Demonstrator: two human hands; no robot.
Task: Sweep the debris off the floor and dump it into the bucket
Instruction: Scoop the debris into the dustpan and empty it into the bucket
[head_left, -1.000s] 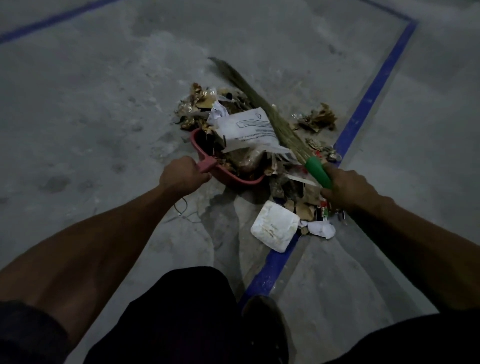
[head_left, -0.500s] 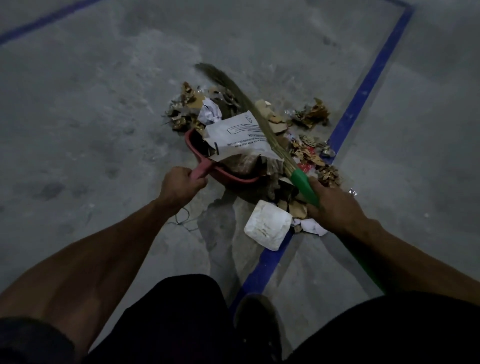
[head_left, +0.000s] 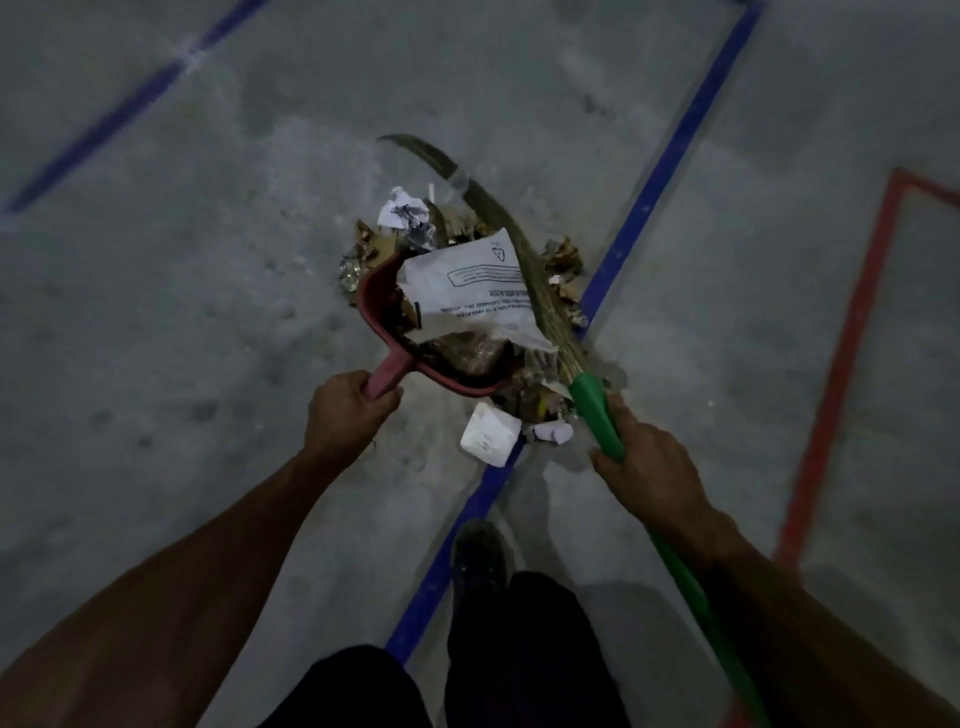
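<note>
Head view, looking down on grey concrete floor (head_left: 156, 338). Left hand (head_left: 347, 410) clenched round the handle of a red dustpan (head_left: 382, 306), handle toward 7 o'clock, open mouth toward 1 o'clock, pan resting on the floor near frame centre. Right hand (head_left: 647, 467) wrapped round the green handle of a broom (head_left: 597, 410); long axis running from 5 o'clock, past the forearm, up to 11 o'clock, straw bristles bent and the tip curling left beyond the pile. Bristles lying across a white printed sheet (head_left: 467, 288) that sits on top of the pan's load; sheet upside down to the camera, bearing a small triangular symbol, an outlined box and lines of small print, too blurred to read. Debris (head_left: 415, 228) of crumpled paper, cardboard scraps and foil heaped in and around the pan, mostly at its far edge and right side. White foam block (head_left: 488, 434) and a small white crumple (head_left: 553, 431) on the floor just below the pan, between the two hands, touching a blue floor line (head_left: 670, 156) running from 1 o'clock to 6 o'clock. Red floor line (head_left: 852, 338) well to the right. Dark shoe (head_left: 478, 558) on the blue line at 6 o'clock.
</note>
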